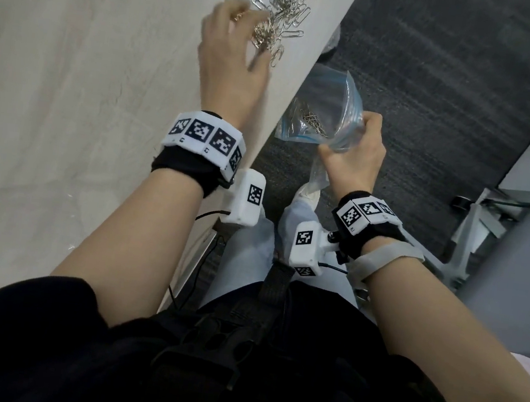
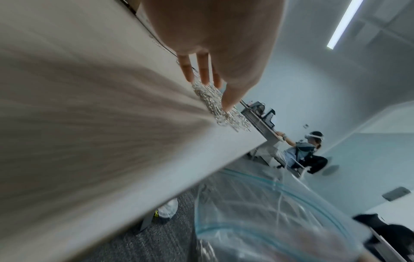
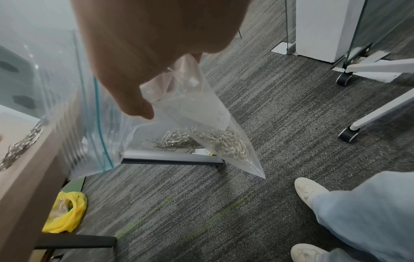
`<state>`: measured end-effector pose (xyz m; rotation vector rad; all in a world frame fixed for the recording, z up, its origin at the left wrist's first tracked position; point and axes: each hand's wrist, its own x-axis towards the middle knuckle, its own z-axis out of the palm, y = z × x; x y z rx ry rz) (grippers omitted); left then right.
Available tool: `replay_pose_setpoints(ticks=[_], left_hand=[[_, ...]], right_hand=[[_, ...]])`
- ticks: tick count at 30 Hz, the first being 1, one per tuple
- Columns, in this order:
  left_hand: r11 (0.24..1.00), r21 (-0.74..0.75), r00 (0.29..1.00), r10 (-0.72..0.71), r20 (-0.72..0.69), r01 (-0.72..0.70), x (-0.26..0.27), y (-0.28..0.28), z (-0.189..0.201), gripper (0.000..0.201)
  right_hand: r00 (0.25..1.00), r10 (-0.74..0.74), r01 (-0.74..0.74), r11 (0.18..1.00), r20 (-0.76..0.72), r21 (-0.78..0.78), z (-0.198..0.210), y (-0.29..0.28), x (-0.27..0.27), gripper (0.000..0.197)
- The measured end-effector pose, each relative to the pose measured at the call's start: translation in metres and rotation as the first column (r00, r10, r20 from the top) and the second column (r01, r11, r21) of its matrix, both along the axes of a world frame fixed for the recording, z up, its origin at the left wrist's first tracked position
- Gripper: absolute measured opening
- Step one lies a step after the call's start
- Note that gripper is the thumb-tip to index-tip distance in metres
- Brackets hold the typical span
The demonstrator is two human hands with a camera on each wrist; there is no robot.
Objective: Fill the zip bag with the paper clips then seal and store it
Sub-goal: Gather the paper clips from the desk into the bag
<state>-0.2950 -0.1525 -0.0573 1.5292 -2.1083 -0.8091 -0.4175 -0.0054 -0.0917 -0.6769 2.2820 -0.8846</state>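
We record the left hand [image 1: 234, 51] reaching forward over the pale wood-grain counter [image 1: 71, 74], forearm extended and the back of the hand turned up toward the head camera. Its fingers [image 2: 204, 68] point forward and down, spread slightly and only loosely bent. In the left wrist view the thumb tip touches the heap of silver wire paper clips [image 1: 275, 6], which lies on the counter close to its right edge. The head view is blurred at the fingertips, so we cannot tell whether any clip is pinched; we judge the hand released, resting on the heap.

To the right, beyond the counter edge and over the dark grey striped carpet [image 1: 440, 89], the right hand [image 1: 354, 148] is held at a lower level with the wrist bent. Its fingers are clenched round a gathered fold in the side of the clear plastic zip bag with the blue-green seal strip [image 1: 329, 108]. The bag's mouth stands open and faces the counter edge, just beside it. The right wrist view shows the bag's lower part hanging tilted, one corner pointing down, with a small quantity of silver clips lying in that corner.

On the carpet beneath the counter we note a crumpled yellow plastic bag [image 3: 65, 212]. The person's white shoes [image 3: 309, 191] stand at the right.
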Motion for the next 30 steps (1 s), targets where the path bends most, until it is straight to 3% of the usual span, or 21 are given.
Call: replay_pose_setpoints(ticks=[3,5,11,17,22,30], left_hand=[[0.998,0.043,0.972,0.026,0.232,-0.037,-0.007,-0.017,-0.002,0.069],[0.994,0.096,0.954,0.015,0.301,-0.046,-0.013,-0.023,-0.005,0.081],[0.985,0.171,0.912,-0.036,0.409,-0.038,-0.036,-0.014,-0.012,0.072],[0.977,0.201,0.911,-0.142,0.386,0.067,-0.048,0.004,-0.013,0.070],[0.995,0.087,0.984,-0.058,0.169,0.044,-0.033,-0.003,-0.006,0.065],[0.957,0.078,0.908,-0.291,0.302,0.281,-0.046,-0.027,0.001,0.050]], right_hand=[[1.000,0.006,-0.006,1.000,0.003,0.004,0.000,-0.008,-0.016,0.053],[1.000,0.017,-0.017,1.000,0.006,0.002,0.000,-0.014,-0.026,0.053],[0.997,0.079,-0.079,0.997,0.018,-0.027,0.001,-0.028,-0.048,0.052],[0.990,0.135,-0.133,0.990,0.032,-0.034,0.001,-0.027,-0.055,0.049],[0.985,0.169,-0.169,0.986,0.021,-0.004,-0.003,-0.024,-0.049,0.051],[0.989,0.146,-0.146,0.989,0.005,0.001,-0.007,-0.025,-0.046,0.054]])
